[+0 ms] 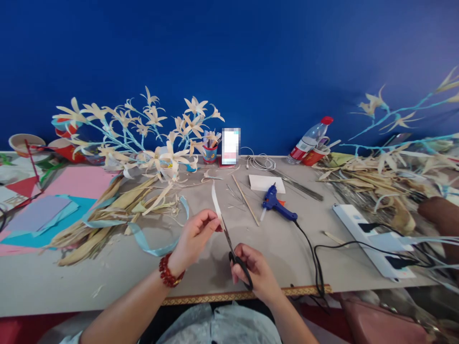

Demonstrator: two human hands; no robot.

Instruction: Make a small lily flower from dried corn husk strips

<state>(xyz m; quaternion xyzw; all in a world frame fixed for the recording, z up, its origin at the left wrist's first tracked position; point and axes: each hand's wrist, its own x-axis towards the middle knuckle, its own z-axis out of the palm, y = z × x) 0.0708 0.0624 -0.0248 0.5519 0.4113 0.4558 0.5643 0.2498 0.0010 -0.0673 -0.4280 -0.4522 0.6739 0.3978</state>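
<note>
pale strip being pinched upright by left hand | scissors being gripped by right hand, blades meeting strip | grey table lying beneath | glue gun sitting beyond right hand | blue wall standing behind

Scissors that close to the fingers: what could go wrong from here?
1. The scissors in the right hand meet the pale strip right beside the pinching fingertips of the left hand; a slip might nick them.
2. The strip is thin, so it could tear or cut crooked.
3. The glue gun lies close by, and its black cord runs to the table edge near the right arm; a snag might drag it.
</note>
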